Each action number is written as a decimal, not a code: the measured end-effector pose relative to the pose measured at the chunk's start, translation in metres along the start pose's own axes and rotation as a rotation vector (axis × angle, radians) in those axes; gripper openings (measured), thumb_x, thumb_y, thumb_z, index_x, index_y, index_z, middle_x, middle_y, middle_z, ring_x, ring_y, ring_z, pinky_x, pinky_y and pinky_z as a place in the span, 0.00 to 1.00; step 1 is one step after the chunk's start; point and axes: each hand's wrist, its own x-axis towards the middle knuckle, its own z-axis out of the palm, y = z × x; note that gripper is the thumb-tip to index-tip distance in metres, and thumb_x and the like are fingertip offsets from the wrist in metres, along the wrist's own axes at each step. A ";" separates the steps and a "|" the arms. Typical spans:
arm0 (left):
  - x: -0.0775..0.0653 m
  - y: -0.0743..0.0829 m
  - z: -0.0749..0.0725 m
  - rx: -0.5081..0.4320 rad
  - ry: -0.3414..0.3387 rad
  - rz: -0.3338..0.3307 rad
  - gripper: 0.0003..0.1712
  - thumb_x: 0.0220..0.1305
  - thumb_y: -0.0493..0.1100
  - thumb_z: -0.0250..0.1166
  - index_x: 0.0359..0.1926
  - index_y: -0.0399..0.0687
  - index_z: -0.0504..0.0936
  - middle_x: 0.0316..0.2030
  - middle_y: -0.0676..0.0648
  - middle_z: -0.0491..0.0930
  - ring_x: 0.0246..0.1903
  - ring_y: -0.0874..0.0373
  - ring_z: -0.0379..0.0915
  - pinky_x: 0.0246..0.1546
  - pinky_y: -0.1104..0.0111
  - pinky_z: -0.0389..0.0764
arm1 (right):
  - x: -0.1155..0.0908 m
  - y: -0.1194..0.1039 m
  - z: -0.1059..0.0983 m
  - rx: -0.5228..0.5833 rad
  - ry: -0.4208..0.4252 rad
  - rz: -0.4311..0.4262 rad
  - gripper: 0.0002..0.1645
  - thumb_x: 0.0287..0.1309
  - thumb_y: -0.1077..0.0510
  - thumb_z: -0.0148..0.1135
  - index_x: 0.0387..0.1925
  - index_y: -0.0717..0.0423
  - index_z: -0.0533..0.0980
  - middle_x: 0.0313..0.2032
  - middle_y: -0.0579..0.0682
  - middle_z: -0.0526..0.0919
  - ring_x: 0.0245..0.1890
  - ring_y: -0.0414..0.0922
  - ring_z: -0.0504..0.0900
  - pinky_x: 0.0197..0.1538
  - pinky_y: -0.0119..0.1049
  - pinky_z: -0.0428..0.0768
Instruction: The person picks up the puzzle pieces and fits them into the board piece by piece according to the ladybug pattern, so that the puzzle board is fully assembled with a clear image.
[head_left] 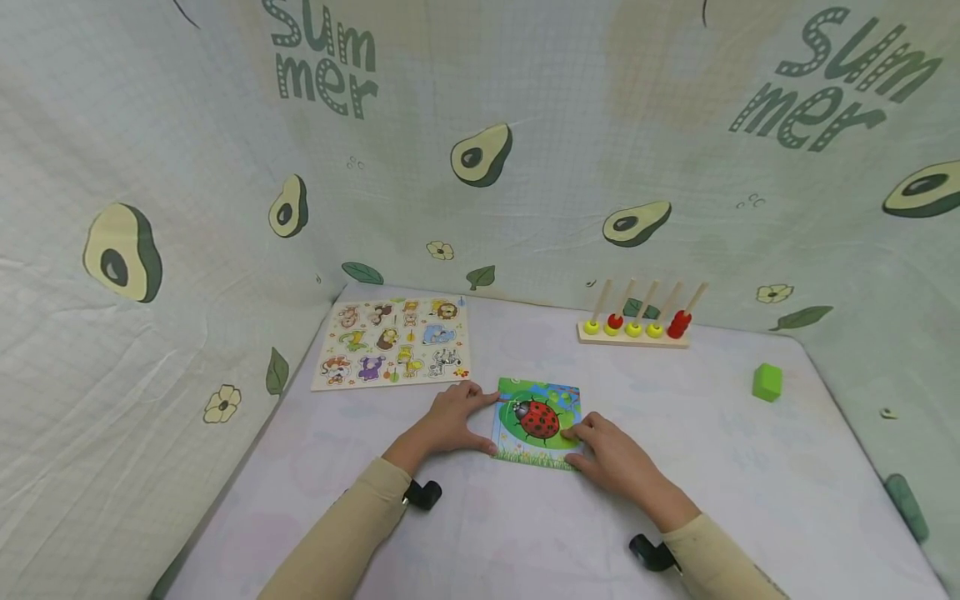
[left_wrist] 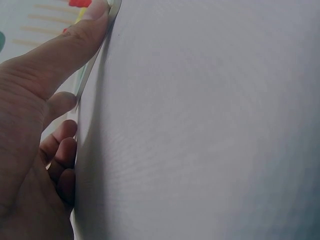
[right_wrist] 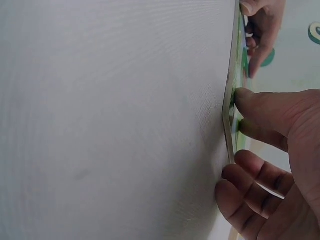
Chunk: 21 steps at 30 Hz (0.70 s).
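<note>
A square ladybug puzzle board [head_left: 532, 457] lies flat on the table between both hands. Its red, black-spotted ladybug [head_left: 538, 419] sits on a green oval. My left hand [head_left: 453, 418] is at the board's left side, index finger and thumb spread apart with their tips at that edge. In the left wrist view, the left thumb [left_wrist: 75, 47] lies along the board's edge. At the lower right, my right hand [head_left: 615, 454] touches the board, index fingertip beside the ladybug's rear and thumb near the corner. The right wrist view shows the other right fingers [right_wrist: 250, 190] loosely bent beside the board.
A wooden animal puzzle [head_left: 393, 342] lies at the back left. A peg stand [head_left: 633, 340] with yellow and red beads stands at the back right. Farther right sits a green block [head_left: 767, 382]. Printed cloth [head_left: 555, 75] walls enclose the table's back and sides.
</note>
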 end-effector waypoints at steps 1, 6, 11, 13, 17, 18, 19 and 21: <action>0.000 0.000 0.000 -0.001 0.001 0.001 0.58 0.45 0.73 0.76 0.76 0.64 0.67 0.57 0.51 0.67 0.53 0.56 0.62 0.58 0.56 0.64 | 0.000 0.000 0.000 0.003 -0.001 -0.001 0.20 0.58 0.51 0.75 0.51 0.53 0.84 0.41 0.44 0.75 0.35 0.39 0.70 0.41 0.39 0.73; 0.000 0.000 0.000 -0.002 0.005 0.009 0.58 0.45 0.73 0.76 0.76 0.63 0.67 0.57 0.50 0.68 0.54 0.56 0.62 0.57 0.55 0.64 | -0.001 0.002 -0.002 0.058 -0.022 0.013 0.21 0.59 0.52 0.74 0.53 0.53 0.84 0.42 0.43 0.75 0.35 0.39 0.69 0.40 0.38 0.72; 0.000 0.000 0.000 0.004 0.000 0.011 0.58 0.45 0.73 0.76 0.76 0.63 0.67 0.58 0.50 0.68 0.54 0.56 0.62 0.58 0.55 0.64 | -0.002 0.005 -0.003 0.094 -0.045 0.037 0.23 0.59 0.53 0.74 0.56 0.50 0.84 0.42 0.42 0.74 0.37 0.39 0.69 0.40 0.37 0.71; 0.000 0.000 0.000 0.007 0.000 0.014 0.58 0.45 0.73 0.76 0.76 0.63 0.67 0.58 0.50 0.68 0.54 0.56 0.62 0.57 0.56 0.64 | -0.002 0.005 -0.002 0.099 -0.046 0.040 0.23 0.59 0.53 0.74 0.57 0.50 0.84 0.42 0.42 0.74 0.37 0.39 0.69 0.41 0.37 0.72; 0.000 0.000 0.000 0.005 -0.002 0.015 0.58 0.45 0.73 0.76 0.76 0.63 0.66 0.58 0.50 0.67 0.53 0.56 0.62 0.57 0.56 0.64 | -0.002 0.007 0.000 0.094 -0.040 0.033 0.23 0.60 0.53 0.73 0.58 0.49 0.84 0.43 0.43 0.74 0.38 0.39 0.70 0.42 0.39 0.73; 0.000 0.000 0.000 0.003 -0.002 0.014 0.58 0.45 0.73 0.76 0.76 0.63 0.67 0.58 0.50 0.67 0.53 0.56 0.62 0.57 0.56 0.64 | -0.002 0.007 0.000 0.095 -0.037 0.031 0.23 0.60 0.53 0.73 0.58 0.49 0.83 0.43 0.43 0.74 0.38 0.39 0.71 0.42 0.39 0.74; 0.000 0.000 0.000 0.001 -0.005 0.011 0.58 0.45 0.73 0.76 0.76 0.64 0.66 0.58 0.51 0.67 0.54 0.56 0.62 0.57 0.56 0.64 | -0.002 0.007 0.000 0.094 -0.035 0.031 0.23 0.60 0.53 0.73 0.58 0.49 0.83 0.43 0.43 0.74 0.39 0.39 0.71 0.43 0.40 0.74; 0.000 0.000 0.000 -0.001 -0.007 0.006 0.58 0.45 0.72 0.76 0.76 0.64 0.66 0.58 0.51 0.67 0.54 0.56 0.61 0.58 0.56 0.64 | -0.002 0.008 0.001 0.093 -0.030 0.030 0.23 0.60 0.53 0.73 0.58 0.49 0.83 0.43 0.43 0.74 0.39 0.39 0.71 0.43 0.40 0.75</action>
